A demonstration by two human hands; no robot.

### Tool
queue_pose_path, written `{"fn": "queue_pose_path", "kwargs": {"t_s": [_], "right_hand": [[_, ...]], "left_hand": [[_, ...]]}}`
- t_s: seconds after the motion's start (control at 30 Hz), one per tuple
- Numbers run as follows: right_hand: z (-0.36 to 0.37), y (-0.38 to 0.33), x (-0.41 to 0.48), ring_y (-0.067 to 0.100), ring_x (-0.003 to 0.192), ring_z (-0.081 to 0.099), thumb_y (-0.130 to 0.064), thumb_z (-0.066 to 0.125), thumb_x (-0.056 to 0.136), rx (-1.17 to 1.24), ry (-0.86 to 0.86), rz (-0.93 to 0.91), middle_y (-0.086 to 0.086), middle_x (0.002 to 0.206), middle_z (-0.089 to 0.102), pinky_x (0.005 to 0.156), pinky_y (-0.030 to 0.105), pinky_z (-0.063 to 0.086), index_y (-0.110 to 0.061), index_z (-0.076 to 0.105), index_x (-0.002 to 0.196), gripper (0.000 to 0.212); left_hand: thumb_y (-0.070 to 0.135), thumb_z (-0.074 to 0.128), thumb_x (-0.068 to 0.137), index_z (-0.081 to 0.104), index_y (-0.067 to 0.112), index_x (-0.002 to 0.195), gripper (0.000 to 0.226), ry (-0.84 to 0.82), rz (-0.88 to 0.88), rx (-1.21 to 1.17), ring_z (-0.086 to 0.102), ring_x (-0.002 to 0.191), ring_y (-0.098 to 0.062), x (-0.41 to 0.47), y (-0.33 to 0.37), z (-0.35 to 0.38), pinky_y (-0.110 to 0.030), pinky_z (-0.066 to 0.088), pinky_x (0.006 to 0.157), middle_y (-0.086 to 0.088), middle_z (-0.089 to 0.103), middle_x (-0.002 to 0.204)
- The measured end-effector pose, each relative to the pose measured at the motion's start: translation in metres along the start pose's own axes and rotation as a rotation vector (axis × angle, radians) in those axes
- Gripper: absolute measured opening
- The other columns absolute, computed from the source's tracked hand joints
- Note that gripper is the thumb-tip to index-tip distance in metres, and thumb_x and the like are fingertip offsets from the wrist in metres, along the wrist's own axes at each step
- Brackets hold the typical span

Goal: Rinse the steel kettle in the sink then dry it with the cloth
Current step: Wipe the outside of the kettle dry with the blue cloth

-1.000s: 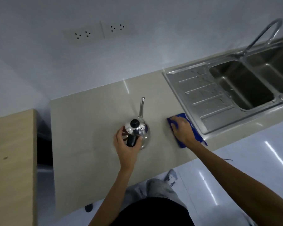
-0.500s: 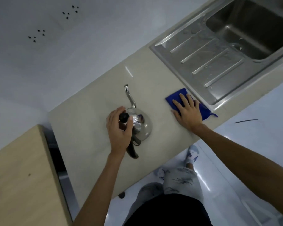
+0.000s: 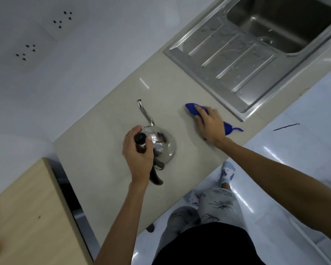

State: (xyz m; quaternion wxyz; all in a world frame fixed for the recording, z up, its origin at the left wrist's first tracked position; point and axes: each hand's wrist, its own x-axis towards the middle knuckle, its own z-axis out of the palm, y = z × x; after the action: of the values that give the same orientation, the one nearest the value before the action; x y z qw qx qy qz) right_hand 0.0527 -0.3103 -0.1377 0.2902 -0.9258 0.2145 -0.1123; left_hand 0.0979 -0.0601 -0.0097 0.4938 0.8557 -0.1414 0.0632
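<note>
Two hands were noted at work on the counter (image 3: pixel 96 150). Kettle (image 3: pixel 164 148) was stood upright there, well apart from the sink (image 3: pixel 266 22), spout (image 3: pixel 144 111) pointed toward the wall (image 3: pixel 107 54). Left hand (image 3: pixel 138 155) was curled round the black lid knob (image 3: pixel 139 138), thumb and fingers closed on it. Right hand (image 3: pixel 210 127) was laid over the blue cloth (image 3: pixel 192 109), fingers bent and the cloth bunched beneath them. Cloth lay between kettle and sink, near the drainboard (image 3: pixel 233 52), on which drops were seen.

Step was judged to be the start of drying, the rinse taken as done; wetness on the kettle could not be told. Next move, as judged: cloth to be lifted in a firm grip and brought to the kettle, which would need to be steadied by knob or handle (image 3: pixel 156 178) so that it is not slid or tipped under the wiping.
</note>
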Motion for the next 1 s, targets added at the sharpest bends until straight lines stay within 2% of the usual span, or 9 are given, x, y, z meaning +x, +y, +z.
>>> {"fn": "queue_pose_path", "kwargs": {"t_s": [0.13,0.27,0.4,0.5,0.63,0.7,0.8,0.9,1.0], "right_hand": [[0.005,-0.055,-0.009,0.026,0.120,0.056,-0.024,0.045,0.105,0.376,-0.149,0.018,0.013,0.134,0.063,0.100,0.026,0.034,-0.010,0.051,0.144,0.042],[0.017,-0.097,-0.022,0.014,0.120,0.056,-0.025,0.045,0.107,0.818,-0.288,0.226,0.005,0.136,0.062,0.104,0.029,0.044,-0.014,0.053,0.143,0.039],[0.026,-0.109,-0.019,0.021,0.113,0.064,-0.038,0.037,0.107,1.092,-0.350,0.425,0.004,0.126,0.069,0.103,0.035,0.047,-0.021,0.064,0.132,0.041],[0.027,-0.108,-0.014,0.017,0.106,0.067,-0.031,0.031,0.105,1.269,-0.408,0.524,0.004,0.122,0.071,0.101,0.034,0.048,-0.022,0.069,0.123,0.043],[0.020,-0.110,-0.013,0.008,0.091,0.068,-0.019,0.041,0.103,1.299,-0.426,0.542,0.005,0.119,0.072,0.087,0.027,0.049,-0.014,0.064,0.133,0.038],[0.013,-0.120,-0.022,0.008,0.103,0.066,-0.016,0.045,0.103,1.309,-0.367,0.489,0.001,0.126,0.068,0.092,0.025,0.046,-0.015,0.063,0.134,0.036],[0.007,-0.143,-0.055,0.012,0.136,0.045,-0.031,0.051,0.102,1.165,-0.190,0.324,-0.010,0.144,0.050,0.112,0.028,0.036,-0.031,0.061,0.136,0.035],[0.014,-0.162,-0.075,0.016,0.135,0.038,-0.040,0.047,0.102,0.900,-0.020,0.196,-0.006,0.140,0.044,0.114,0.028,0.033,-0.031,0.057,0.139,0.040],[0.028,-0.160,-0.049,0.015,0.123,0.048,-0.036,0.041,0.104,0.944,0.017,0.399,-0.004,0.127,0.055,0.110,0.032,0.038,-0.021,0.064,0.131,0.039]], "left_hand": [[0.018,0.062,0.096,0.061,0.019,0.127,0.031,-0.019,-0.017,-0.043,0.060,0.118,-0.013,0.000,0.000,-0.001,-0.037,0.052,0.102,0.004,0.064,0.125],[0.026,0.052,0.102,0.056,0.032,0.131,0.030,-0.016,0.010,-0.018,0.058,0.127,-0.020,0.000,-0.002,0.000,-0.046,0.047,0.108,-0.001,0.063,0.133],[0.031,0.035,0.108,0.056,0.022,0.135,0.035,-0.001,-0.009,-0.031,0.057,0.130,-0.023,-0.002,-0.006,0.001,-0.049,0.046,0.109,-0.010,0.063,0.136],[0.028,0.035,0.108,0.059,0.012,0.134,0.039,-0.014,-0.051,-0.055,0.058,0.131,-0.022,-0.002,-0.008,0.002,-0.044,0.047,0.109,-0.010,0.064,0.136],[0.028,0.036,0.107,0.060,0.005,0.132,0.042,-0.016,-0.061,-0.071,0.058,0.131,-0.023,0.000,-0.009,0.003,-0.041,0.047,0.110,-0.013,0.064,0.135],[0.028,0.036,0.107,0.061,0.003,0.131,0.043,-0.019,-0.064,-0.076,0.058,0.131,-0.022,0.000,-0.009,0.003,-0.037,0.047,0.110,-0.013,0.064,0.135],[0.026,0.037,0.107,0.062,0.002,0.130,0.042,-0.020,-0.063,-0.084,0.058,0.131,-0.020,0.001,-0.009,0.003,-0.033,0.047,0.109,-0.013,0.064,0.136],[0.026,0.038,0.106,0.064,0.003,0.128,0.041,-0.013,-0.088,-0.085,0.057,0.131,-0.015,0.001,-0.010,0.002,-0.027,0.046,0.108,-0.009,0.063,0.138],[0.021,0.040,0.106,0.065,0.006,0.126,0.036,0.003,-0.098,-0.100,0.057,0.131,-0.015,0.001,-0.009,0.004,-0.029,0.047,0.107,-0.009,0.063,0.137]]}}
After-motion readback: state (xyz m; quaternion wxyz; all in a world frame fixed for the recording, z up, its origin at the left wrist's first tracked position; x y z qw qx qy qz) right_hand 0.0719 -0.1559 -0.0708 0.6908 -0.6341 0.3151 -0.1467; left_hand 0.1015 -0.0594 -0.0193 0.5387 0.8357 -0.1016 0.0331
